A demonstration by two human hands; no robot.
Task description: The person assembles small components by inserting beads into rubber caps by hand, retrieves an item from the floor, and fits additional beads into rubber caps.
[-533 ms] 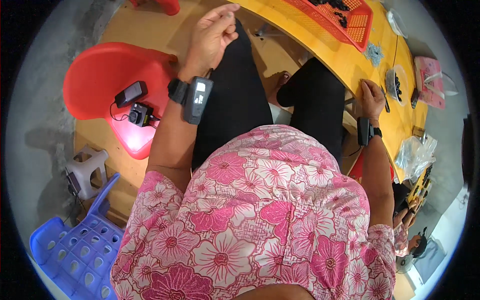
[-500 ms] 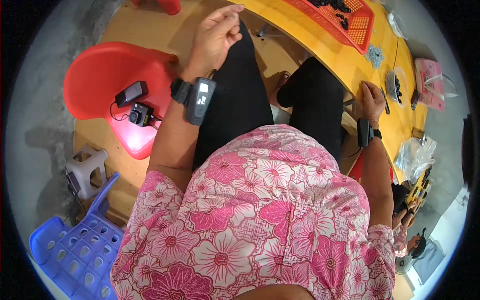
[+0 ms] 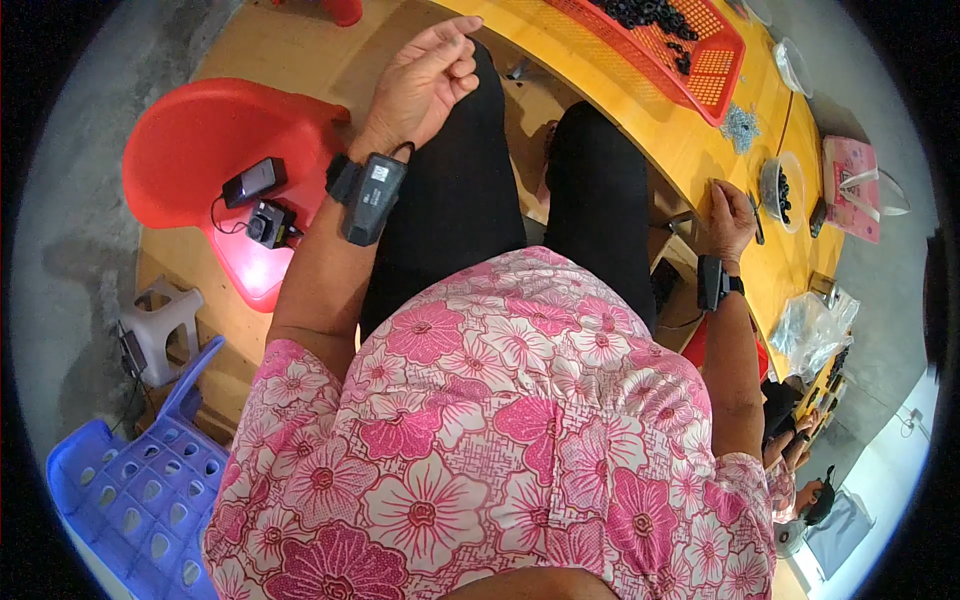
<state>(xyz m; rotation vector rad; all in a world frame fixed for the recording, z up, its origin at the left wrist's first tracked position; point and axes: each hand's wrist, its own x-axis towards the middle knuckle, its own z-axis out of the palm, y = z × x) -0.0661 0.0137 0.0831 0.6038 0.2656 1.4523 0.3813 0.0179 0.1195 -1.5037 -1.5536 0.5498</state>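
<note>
I look straight down over a pink flowered shirt and black trousers. My left hand (image 3: 425,80) hovers above my left knee, fingers loosely curled and apart, holding nothing. A black device is strapped on that wrist. My right hand (image 3: 730,215) rests palm-down on the edge of the yellow wooden table (image 3: 700,150), close to a small bowl of black parts (image 3: 778,190). I see nothing in its grip. It wears a black wrist strap too.
A red mesh tray (image 3: 690,50) of black parts sits on the table, with a pink packet (image 3: 850,185) and clear bags (image 3: 810,330). A red plastic chair (image 3: 200,160) holds small black devices at my left. A blue stool (image 3: 130,500) and grey stool (image 3: 160,325) stand behind. Other people sit at lower right.
My left hand has drifted slightly, fingers curling a bit more. My right hand stays on the table edge.
</note>
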